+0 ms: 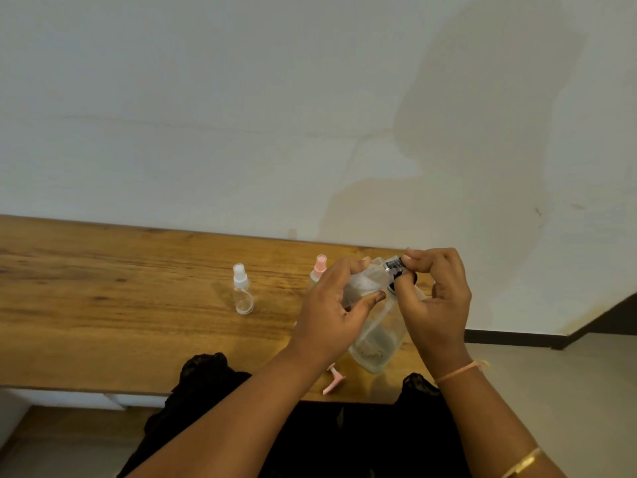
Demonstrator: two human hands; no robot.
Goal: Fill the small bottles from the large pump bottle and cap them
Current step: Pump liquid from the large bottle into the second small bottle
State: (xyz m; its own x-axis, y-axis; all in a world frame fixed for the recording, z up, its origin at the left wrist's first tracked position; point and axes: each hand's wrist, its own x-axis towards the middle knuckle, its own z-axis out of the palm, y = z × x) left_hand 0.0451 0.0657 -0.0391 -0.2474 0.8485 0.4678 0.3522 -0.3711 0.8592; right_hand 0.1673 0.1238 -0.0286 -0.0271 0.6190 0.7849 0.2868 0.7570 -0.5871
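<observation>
My left hand (pixel 339 305) grips a small clear bottle (pixel 365 282), held tilted above the table. The fingertips of my right hand (pixel 436 298) pinch the black cap (pixel 396 270) at that bottle's neck. Just below my hands stands the large clear bottle (pixel 377 343), partly hidden by them. A small clear spray bottle with a white cap (pixel 242 290) stands upright to the left. A second small bottle with a pink cap (pixel 319 269) stands behind my left hand, mostly hidden. A pink pump head (pixel 333 377) lies on the table near the front edge.
The wooden table (pixel 103 305) runs along a white wall (pixel 310 115); its right end is near my right hand. The front edge is close to my body. Floor and a dark skirting board (pixel 517 338) show at the right.
</observation>
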